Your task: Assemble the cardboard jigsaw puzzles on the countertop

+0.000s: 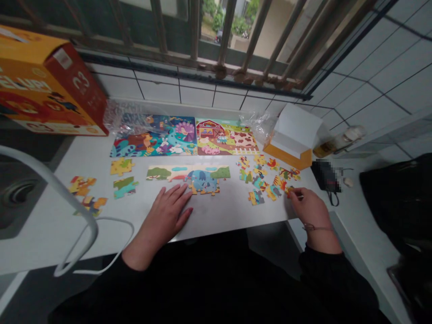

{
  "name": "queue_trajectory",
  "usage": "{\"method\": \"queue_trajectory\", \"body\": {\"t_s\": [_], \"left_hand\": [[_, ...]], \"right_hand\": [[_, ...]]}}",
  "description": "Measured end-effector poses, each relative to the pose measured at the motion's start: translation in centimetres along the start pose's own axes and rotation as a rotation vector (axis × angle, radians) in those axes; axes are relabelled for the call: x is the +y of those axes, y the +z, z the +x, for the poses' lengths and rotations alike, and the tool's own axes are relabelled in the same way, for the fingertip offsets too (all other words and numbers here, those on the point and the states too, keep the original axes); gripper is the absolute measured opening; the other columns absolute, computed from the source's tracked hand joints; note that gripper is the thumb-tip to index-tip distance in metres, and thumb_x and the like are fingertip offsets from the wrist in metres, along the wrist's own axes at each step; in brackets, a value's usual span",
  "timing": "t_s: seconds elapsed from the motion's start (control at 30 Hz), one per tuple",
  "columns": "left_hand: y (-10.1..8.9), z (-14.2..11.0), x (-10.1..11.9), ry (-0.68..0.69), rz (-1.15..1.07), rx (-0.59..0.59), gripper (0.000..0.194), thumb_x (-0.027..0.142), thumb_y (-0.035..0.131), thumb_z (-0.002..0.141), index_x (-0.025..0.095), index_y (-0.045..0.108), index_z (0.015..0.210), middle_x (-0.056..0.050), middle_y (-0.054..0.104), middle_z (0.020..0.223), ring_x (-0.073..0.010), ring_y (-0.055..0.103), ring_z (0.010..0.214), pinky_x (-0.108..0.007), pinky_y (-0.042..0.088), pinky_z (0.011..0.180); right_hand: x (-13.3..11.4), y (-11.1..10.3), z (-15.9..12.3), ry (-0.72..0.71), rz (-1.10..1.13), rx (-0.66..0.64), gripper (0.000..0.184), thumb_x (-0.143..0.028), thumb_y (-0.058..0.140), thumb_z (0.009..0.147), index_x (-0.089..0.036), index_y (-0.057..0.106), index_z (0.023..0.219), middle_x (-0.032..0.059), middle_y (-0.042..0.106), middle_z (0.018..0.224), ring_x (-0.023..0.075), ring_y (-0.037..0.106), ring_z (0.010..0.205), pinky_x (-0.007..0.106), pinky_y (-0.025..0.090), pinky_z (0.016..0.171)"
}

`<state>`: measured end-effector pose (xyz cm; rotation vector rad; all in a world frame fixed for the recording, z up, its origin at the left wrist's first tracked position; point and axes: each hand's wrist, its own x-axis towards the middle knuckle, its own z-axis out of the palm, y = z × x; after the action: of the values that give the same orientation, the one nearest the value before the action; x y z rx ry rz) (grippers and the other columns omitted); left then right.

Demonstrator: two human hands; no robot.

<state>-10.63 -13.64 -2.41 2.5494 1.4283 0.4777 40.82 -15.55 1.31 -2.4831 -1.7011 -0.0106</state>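
Note:
My left hand [170, 211] lies flat on the white counter with its fingers spread, the fingertips at the lower left of a partly joined puzzle [204, 180]. That puzzle shows a blue elephant beneath a strip of trees and clouds. Over on the right, my right hand [308, 207] pinches a small yellowish puzzle piece [289, 190] at the edge of a pile of loose pieces [259, 183]. Several more pieces lie left of the left hand, among them a yellow piece [122, 166] and a green and teal piece [124, 186].
Two picture sheets, a night forest scene [178, 139] and a farm scene [226, 139], lie behind the puzzle. An orange box [50, 85] stands at the left, a small opened box [292, 139] at the right. A white curved tube [67, 184] crosses the left foreground. A bottle [337, 141] stands beyond.

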Motion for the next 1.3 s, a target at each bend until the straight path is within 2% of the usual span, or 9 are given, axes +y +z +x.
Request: {"method": "queue_trajectory", "body": {"t_s": [0.13, 0.23, 0.37, 0.57, 0.7, 0.87, 1.03, 1.13, 1.3], "left_hand": [[0.1, 0.2, -0.1, -0.009, -0.009, 0.004, 0.049, 0.043, 0.054, 0.108, 0.024, 0.063, 0.153, -0.014, 0.054, 0.169, -0.0409, 0.052, 0.155, -0.073, 0.036, 0.129], [0.2, 0.1, -0.2, -0.016, -0.013, 0.008, 0.049, 0.043, 0.055, 0.108, 0.023, 0.064, 0.151, -0.015, 0.056, 0.168, -0.0404, 0.054, 0.154, -0.073, 0.036, 0.129], [0.1, 0.0, -0.2, -0.009, -0.012, 0.005, 0.047, 0.042, 0.054, 0.109, 0.021, 0.064, 0.15, -0.015, 0.056, 0.167, -0.0389, 0.054, 0.153, -0.071, 0.036, 0.129], [0.1, 0.0, -0.1, -0.017, -0.029, 0.006, 0.046, 0.041, 0.055, 0.108, 0.022, 0.065, 0.148, -0.015, 0.057, 0.167, -0.0384, 0.054, 0.153, -0.071, 0.035, 0.13], [-0.2, -0.1, 0.1, 0.009, -0.061, -0.017, 0.042, 0.043, 0.057, 0.108, 0.026, 0.069, 0.144, -0.012, 0.059, 0.165, -0.0381, 0.055, 0.153, -0.072, 0.032, 0.131], [-0.7, -0.2, 0.4, 0.06, -0.095, -0.062, 0.044, 0.044, 0.058, 0.108, 0.026, 0.069, 0.146, -0.011, 0.059, 0.166, -0.0353, 0.054, 0.154, -0.07, 0.031, 0.133], [-1.4, -0.2, 0.6, 0.106, -0.105, -0.107, 0.043, 0.043, 0.06, 0.108, 0.026, 0.067, 0.147, -0.01, 0.058, 0.167, -0.0337, 0.052, 0.156, -0.069, 0.029, 0.134], [-1.5, -0.2, 0.7, 0.139, -0.122, -0.125, 0.044, 0.043, 0.063, 0.107, 0.027, 0.066, 0.148, -0.009, 0.057, 0.168, -0.0332, 0.051, 0.157, -0.068, 0.028, 0.135], [-1.0, -0.2, 0.4, 0.142, -0.145, -0.089, 0.041, 0.04, 0.061, 0.108, 0.027, 0.067, 0.146, -0.009, 0.061, 0.165, -0.0319, 0.053, 0.156, -0.067, 0.029, 0.135]], "right_hand": [[-1.3, 0.8, -0.8, -0.138, 0.086, -0.044, 0.042, -0.051, 0.063, 0.098, -0.016, 0.074, 0.118, 0.017, 0.076, 0.115, 0.0298, 0.072, 0.099, 0.041, 0.055, 0.087], [-2.6, 1.4, -1.0, -0.168, 0.144, -0.067, 0.051, -0.054, 0.07, 0.094, -0.015, 0.071, 0.126, 0.0166, 0.076, 0.119, 0.0299, 0.072, 0.099, 0.042, 0.057, 0.089], [-3.4, 1.7, -1.2, -0.17, 0.173, -0.07, 0.044, -0.051, 0.071, 0.093, -0.018, 0.071, 0.122, 0.0136, 0.076, 0.116, 0.0291, 0.072, 0.097, 0.043, 0.057, 0.089], [-3.1, 1.6, -1.1, -0.168, 0.167, -0.099, 0.042, -0.047, 0.074, 0.09, -0.019, 0.071, 0.121, 0.0118, 0.077, 0.111, 0.0282, 0.072, 0.093, 0.043, 0.058, 0.087], [-3.3, 1.5, -1.3, -0.193, 0.119, -0.077, 0.041, -0.046, 0.072, 0.092, -0.018, 0.071, 0.122, 0.0146, 0.075, 0.113, 0.0315, 0.072, 0.101, 0.047, 0.059, 0.095], [-5.0, 1.1, -2.4, -0.351, 0.143, 0.018, 0.035, -0.043, 0.062, 0.101, -0.017, 0.073, 0.121, 0.0193, 0.074, 0.122, 0.0357, 0.07, 0.12, 0.053, 0.057, 0.11], [-7.0, 1.0, -3.6, -0.589, 0.262, -0.164, 0.037, -0.038, 0.065, 0.1, -0.022, 0.072, 0.133, 0.0164, 0.07, 0.148, 0.0346, 0.065, 0.14, 0.058, 0.05, 0.122], [-7.6, 0.9, -4.0, -0.592, 0.241, -0.223, 0.035, -0.032, 0.066, 0.098, -0.024, 0.073, 0.132, 0.0152, 0.073, 0.143, 0.035, 0.067, 0.137, 0.059, 0.051, 0.12], [-8.8, 0.6, -4.8, -0.556, 0.171, -0.219, 0.031, -0.026, 0.063, 0.099, -0.026, 0.073, 0.128, 0.0124, 0.077, 0.125, 0.0318, 0.073, 0.119, 0.049, 0.06, 0.105]]}}
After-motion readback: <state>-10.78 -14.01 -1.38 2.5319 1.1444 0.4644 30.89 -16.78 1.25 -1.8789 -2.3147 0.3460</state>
